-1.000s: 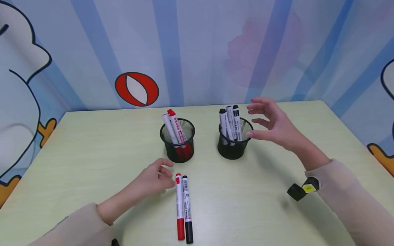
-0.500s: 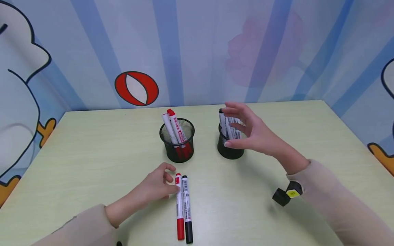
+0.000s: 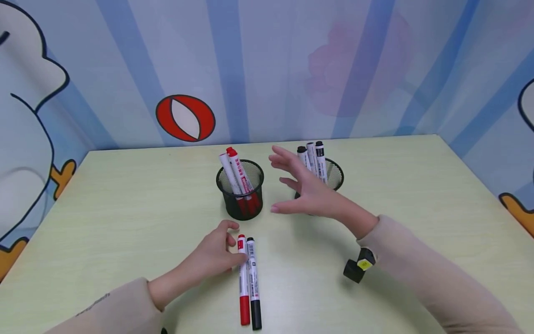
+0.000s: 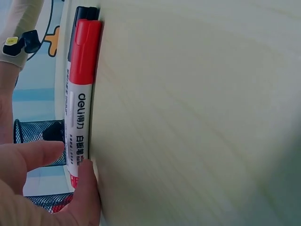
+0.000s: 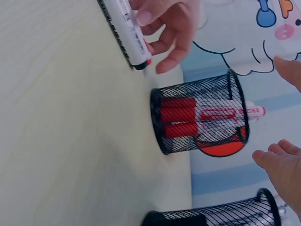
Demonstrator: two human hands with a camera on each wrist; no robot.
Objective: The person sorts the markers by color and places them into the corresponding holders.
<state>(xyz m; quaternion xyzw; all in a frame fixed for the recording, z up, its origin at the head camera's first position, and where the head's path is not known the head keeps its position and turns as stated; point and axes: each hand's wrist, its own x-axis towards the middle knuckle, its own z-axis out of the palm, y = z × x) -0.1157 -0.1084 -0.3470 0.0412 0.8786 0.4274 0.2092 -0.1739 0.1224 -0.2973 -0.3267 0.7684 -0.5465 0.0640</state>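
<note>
On the table, a red marker (image 3: pixel 244 287) and a black marker (image 3: pixel 254 278) lie side by side. My left hand (image 3: pixel 210 250) is at their far end, thumb on the red marker and the other fingers loosely bent, as the left wrist view shows close up. My right hand (image 3: pixel 310 192) hovers with thumb and fingers spread apart, holding nothing. It overlaps the right black mesh pen cup (image 3: pixel 338 174), which holds several black-capped markers (image 3: pixel 320 160), and hides much of it. Left of that hand stands another mesh pen cup (image 3: pixel 227 204) with red markers (image 3: pixel 240 174) in it.
The pale wooden table (image 3: pixel 125 208) ends at a blue striped wall (image 3: pixel 271 69) with cartoon pictures, including a red-and-white ball (image 3: pixel 185 118). A small black device with a yellow label (image 3: pixel 359 265) is on the right sleeve.
My right hand has swept left from the right side of the right cup, passing in front of it. My left hand has edged right, bringing its thumb onto the red marker.
</note>
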